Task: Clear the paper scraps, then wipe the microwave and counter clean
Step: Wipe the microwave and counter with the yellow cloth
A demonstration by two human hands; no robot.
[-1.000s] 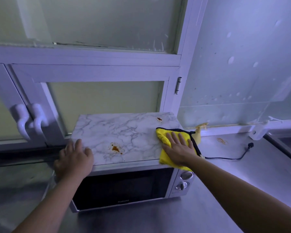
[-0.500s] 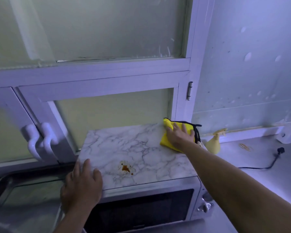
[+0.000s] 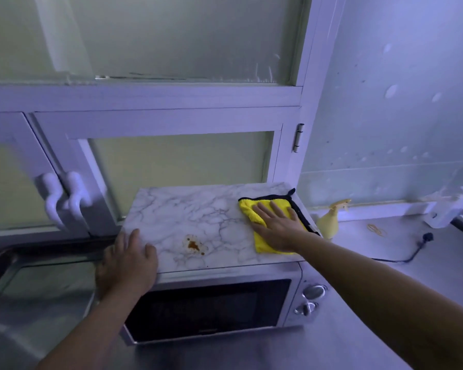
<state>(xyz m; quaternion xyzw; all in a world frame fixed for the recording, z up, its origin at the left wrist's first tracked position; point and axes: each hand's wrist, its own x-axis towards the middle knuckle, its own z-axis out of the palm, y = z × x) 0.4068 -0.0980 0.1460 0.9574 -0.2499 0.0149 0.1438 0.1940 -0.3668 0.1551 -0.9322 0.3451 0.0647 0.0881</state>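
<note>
Wiping microwave (image 3: 211, 311) top, head view: right hand (image 3: 277, 225) flat, fingers straight on yellow cloth (image 3: 262, 245) at right; left hand (image 3: 127, 265) flat, bracing near-left corner. Risk: smearing brown stain (image 3: 193, 245), knocking spray bottle (image 3: 329, 221) w/ cloth.

Single head-worn view, looking forward and down, close over the microwave (image 3: 211, 297), counter (image 3: 372, 263) at right

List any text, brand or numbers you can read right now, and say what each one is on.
None can be read.
Microwave: a small mark at the lower edge of its door, too small and blurred to read.
Knobs: no legible markings.
Yellow cloth, spray bottle: no text visible.
</note>
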